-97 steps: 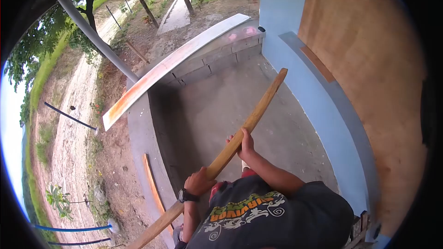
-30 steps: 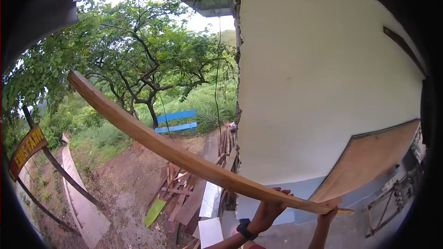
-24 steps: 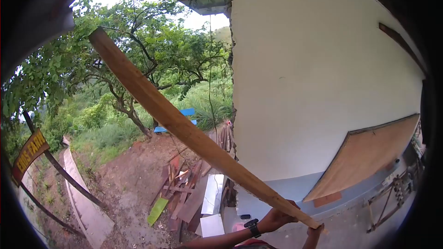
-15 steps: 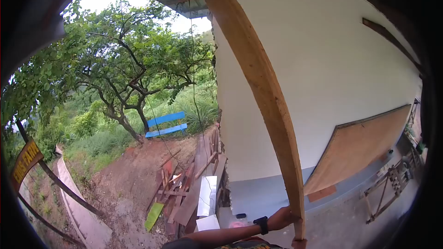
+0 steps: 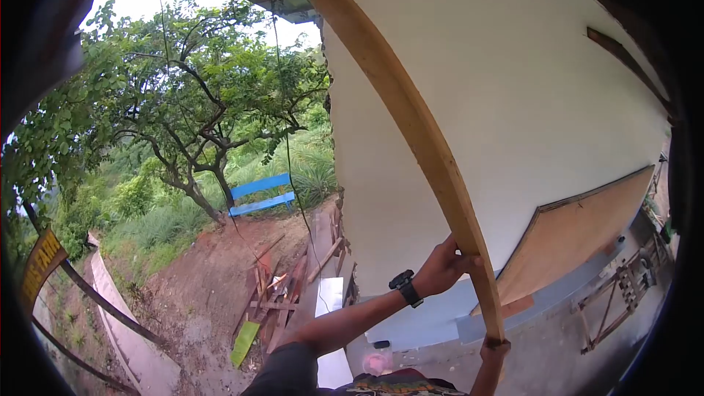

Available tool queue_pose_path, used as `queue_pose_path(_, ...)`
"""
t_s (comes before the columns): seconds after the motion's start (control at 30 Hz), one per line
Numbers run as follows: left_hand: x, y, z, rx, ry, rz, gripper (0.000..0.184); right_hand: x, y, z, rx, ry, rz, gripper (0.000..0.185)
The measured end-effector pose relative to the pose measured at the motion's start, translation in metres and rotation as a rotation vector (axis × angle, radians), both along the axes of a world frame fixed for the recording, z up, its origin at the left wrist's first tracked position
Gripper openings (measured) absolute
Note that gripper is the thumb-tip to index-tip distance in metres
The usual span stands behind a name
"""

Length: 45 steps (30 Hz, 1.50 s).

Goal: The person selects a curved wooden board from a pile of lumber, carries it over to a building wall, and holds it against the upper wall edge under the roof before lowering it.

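Note:
A long wooden plank rises at a slant across the view, its top near the roof edge and its lower end in front of my body; the wide lens makes it look bowed. My left hand, with a black watch on the wrist, wraps round the plank's left side in its lower part. My right hand grips the plank's bottom end, below my left. Behind the plank stands a white wall with a blue-grey lower band.
A brown plywood board leans against the wall at right, near a wooden frame. Wood scraps and a white sheet lie at lower left. Further off are a blue bench, a tree and a yellow-lettered sign. Thin wires hang down.
The plank has lifted and its upper end has shifted left. My left hand has moved up with its arm stretched further out. More of my right hand shows at the plank's bottom.

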<state>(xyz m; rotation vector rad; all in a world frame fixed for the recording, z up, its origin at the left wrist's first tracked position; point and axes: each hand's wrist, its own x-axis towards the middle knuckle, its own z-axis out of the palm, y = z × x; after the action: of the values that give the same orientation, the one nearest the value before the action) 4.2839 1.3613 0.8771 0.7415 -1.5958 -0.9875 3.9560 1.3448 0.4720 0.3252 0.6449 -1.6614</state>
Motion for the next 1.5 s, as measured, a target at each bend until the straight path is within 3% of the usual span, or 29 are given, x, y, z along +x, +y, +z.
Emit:
queue_pose_path(0.07,0.016,-0.017,0.033,-0.046,0.099,-0.006,0.042,0.022,-0.022,0.080,-0.044,0.007,-0.043,0.043)
queue_pose_path(0.27,0.078,-0.040,0.151,-0.168,0.294,0.097,0.050,0.074,-0.076,0.249,-0.368,0.005,-0.047,0.042)
queue_pose_path(0.47,0.120,-0.054,0.206,-0.386,0.486,0.435,0.063,0.122,-0.097,0.380,-0.709,-0.143,0.142,0.066)
queue_pose_path(0.53,0.124,-0.050,0.193,-0.753,0.114,0.650,0.075,0.137,-0.101,0.408,-0.869,-0.138,0.136,0.071)
queue_pose_path(0.6,0.121,0.041,0.174,-0.736,-0.501,0.947,0.050,0.153,-0.096,0.439,-0.938,-0.109,0.120,0.073)
queue_pose_path(0.63,0.128,0.086,0.169,-0.763,-0.451,0.965,0.033,0.160,-0.089,0.454,-0.943,-0.143,0.155,0.074)
queue_pose_path(0.67,0.135,0.132,0.164,-0.791,-0.401,0.982,0.031,0.170,-0.086,0.466,-0.946,-0.184,0.183,0.075)
queue_pose_path(0.73,0.216,0.167,0.137,-1.040,0.217,1.482,0.032,0.193,-0.078,0.481,-0.941,-0.164,0.146,0.076)
queue_pose_path(0.77,0.264,0.174,0.136,-0.968,0.259,1.707,0.029,0.201,-0.075,0.486,-0.939,-0.132,0.141,0.078)
queue_pose_path(0.8,0.306,0.164,0.127,-0.826,0.391,1.568,0.026,0.208,-0.072,0.485,-0.923,-0.126,0.153,0.078)
queue_pose_path(0.87,0.319,0.124,0.125,-0.676,0.414,1.281,0.024,0.232,-0.073,0.492,-0.948,-0.137,0.244,0.082)
queue_pose_path(0.93,0.286,0.080,0.137,-0.418,0.410,0.854,0.040,0.257,-0.063,0.503,-0.957,-0.117,0.262,0.085)
queue_pose_path(0.97,0.286,0.050,0.130,-0.387,0.433,0.791,0.049,0.269,-0.057,0.505,-0.956,-0.093,0.279,0.087)
queue_pose_path(1.0,0.284,0.031,0.130,-0.282,0.485,0.764,0.044,0.281,-0.055,0.504,-0.942,-0.088,0.281,0.087)
queue_pose_path(1.03,0.288,0.023,0.125,-0.236,0.243,0.919,0.040,0.291,-0.055,0.501,-0.939,-0.047,0.307,0.088)
queue_pose_path(1.1,0.309,-0.005,0.103,-0.328,0.368,0.805,0.046,0.300,-0.050,0.510,-0.942,-0.010,0.282,0.089)
queue_pose_path(1.13,0.327,-0.014,0.088,-0.420,0.741,0.533,0.056,0.302,-0.044,0.514,-0.959,0.075,0.280,0.087)
queue_pose_path(1.17,0.312,0.002,0.099,-0.366,0.980,0.530,0.057,0.306,-0.040,0.522,-0.979,0.157,0.279,0.086)
queue_pose_path(1.23,0.321,0.000,0.106,-0.393,1.020,0.625,0.064,0.306,-0.042,0.535,-1.052,0.222,0.359,0.086)
queue_pose_path(1.27,0.325,0.002,0.113,-0.394,0.986,0.645,0.057,0.309,-0.045,0.542,-1.088,0.237,0.414,0.086)
queue_pose_path(1.33,0.373,-0.013,0.116,-0.322,0.921,0.426,0.025,0.305,-0.047,0.567,-1.147,0.297,0.480,0.084)
queue_pose_path(1.37,0.385,-0.015,0.127,-0.338,1.015,0.195,0.026,0.299,-0.048,0.579,-1.159,0.336,0.519,0.082)
queue_pose_path(1.43,0.406,-0.010,0.150,-0.336,0.901,0.135,0.028,0.263,-0.048,0.602,-1.108,0.445,0.655,0.068)
queue_pose_path(1.47,0.402,-0.006,0.162,-0.330,0.924,0.130,0.029,0.239,-0.066,0.608,-1.094,0.444,0.587,0.068)
queue_pose_path(1.5,0.410,-0.004,0.169,-0.312,0.893,0.124,0.031,0.215,-0.093,0.611,-1.140,0.491,0.295,0.066)
